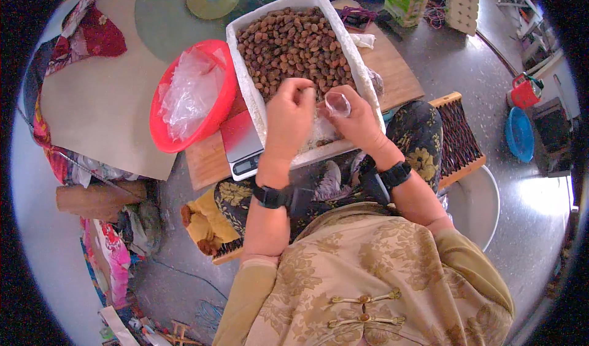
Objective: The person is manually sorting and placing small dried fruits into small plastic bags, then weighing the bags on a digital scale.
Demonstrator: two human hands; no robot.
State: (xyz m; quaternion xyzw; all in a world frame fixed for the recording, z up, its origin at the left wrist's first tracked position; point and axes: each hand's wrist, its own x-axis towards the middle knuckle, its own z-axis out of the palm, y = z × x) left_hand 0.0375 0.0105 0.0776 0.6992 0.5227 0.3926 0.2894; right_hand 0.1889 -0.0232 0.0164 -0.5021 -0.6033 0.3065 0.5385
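In front of me a white foam box (342, 23) holds a heap of brown, wrinkled, nut-like dried fruits (294, 45). My right hand (361, 122), over the box's near end, is closed round a small clear plastic bag (338, 104) whose mouth stands open in a round rim. Just left of it my left hand (292, 116) is raised with its fingers curled together. Those fingers are blurred, and whatever they may hold is hidden. Below the hands the near end shows pale box floor with a few stray fruits.
Left of the box a red plastic basin (161, 134) holds clear plastic bags (191, 94). A digital scale (244, 143) sits partly under the box on a wooden board (205, 162). At the far right are a blue basin (519, 134) and a red jug (526, 90).
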